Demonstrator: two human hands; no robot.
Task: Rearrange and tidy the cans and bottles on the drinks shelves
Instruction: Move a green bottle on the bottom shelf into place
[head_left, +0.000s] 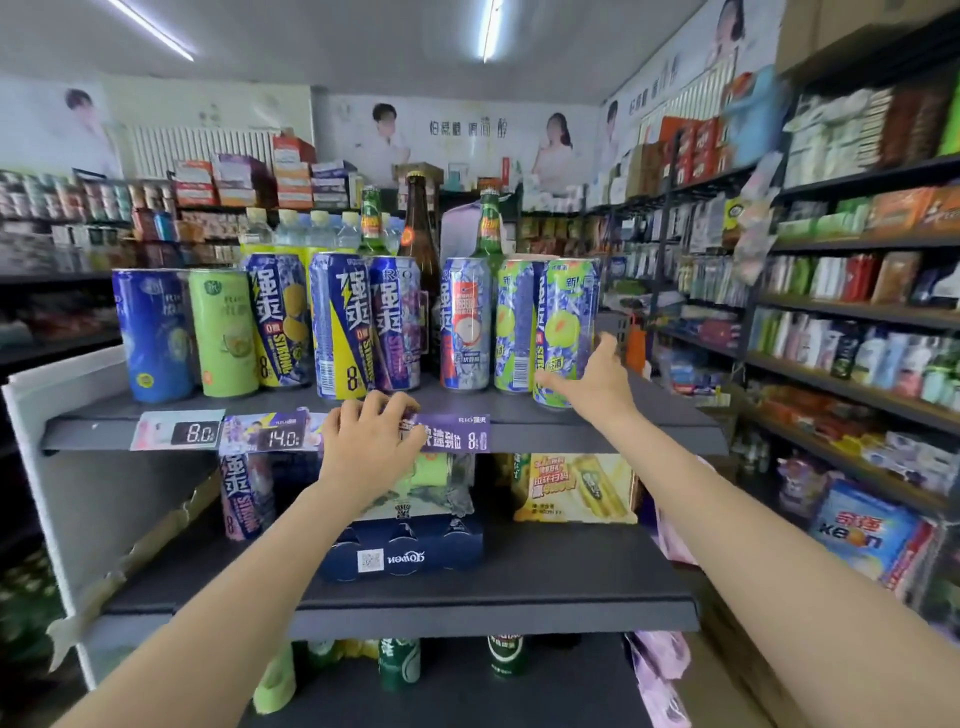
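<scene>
With most cans already lining up, the right hand (592, 384) is gripping the end can (566, 332) while the left hand (371, 441) is resting, fingers curled, on the shelf edge (597, 436).

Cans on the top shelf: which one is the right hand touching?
The green-and-purple can at the row's far right end; the right hand grips its lower part.
</scene>
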